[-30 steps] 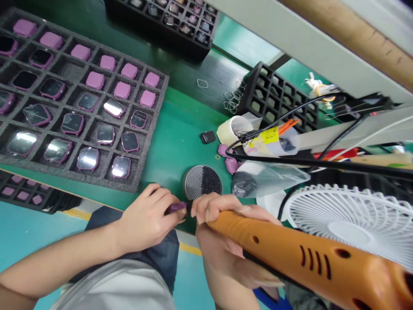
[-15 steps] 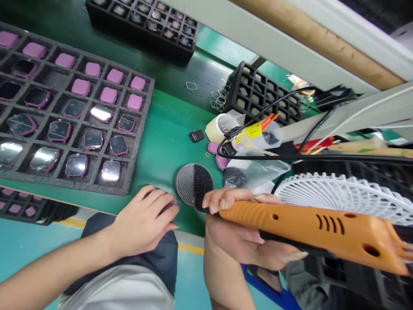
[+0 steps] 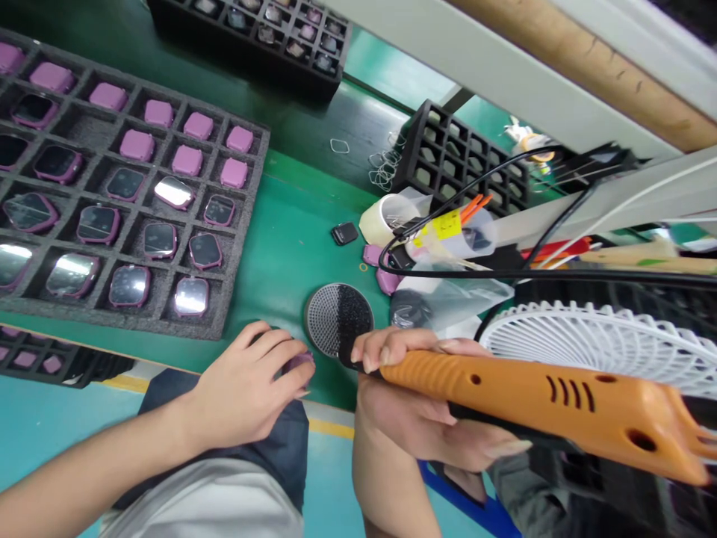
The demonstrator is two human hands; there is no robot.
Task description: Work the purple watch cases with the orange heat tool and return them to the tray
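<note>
My left hand (image 3: 246, 392) is closed over a small purple watch case (image 3: 299, 363) at the near edge of the green bench (image 3: 285, 246). My right hand (image 3: 408, 396) grips an orange electric screwdriver (image 3: 538, 407); its black tip rests over the round perforated screw dish (image 3: 338, 319). The tip stands a little to the right of the purple case, apart from it. A large black foam tray (image 3: 238, 246) at the left holds several purple watches, some face up, some face down.
A white desk fan (image 3: 605, 347) stands at the right behind the screwdriver. Black cables (image 3: 504, 275), a tape roll (image 3: 386, 217), plastic bags, loose purple cases (image 3: 386, 280) and a small black part (image 3: 343, 233) lie beyond the dish. Two more black grid trays (image 3: 464, 161) sit further back.
The screwdriver tip has left the purple case and swung right over the screw dish. My left hand has lowered the case to the bench edge and covers it.
</note>
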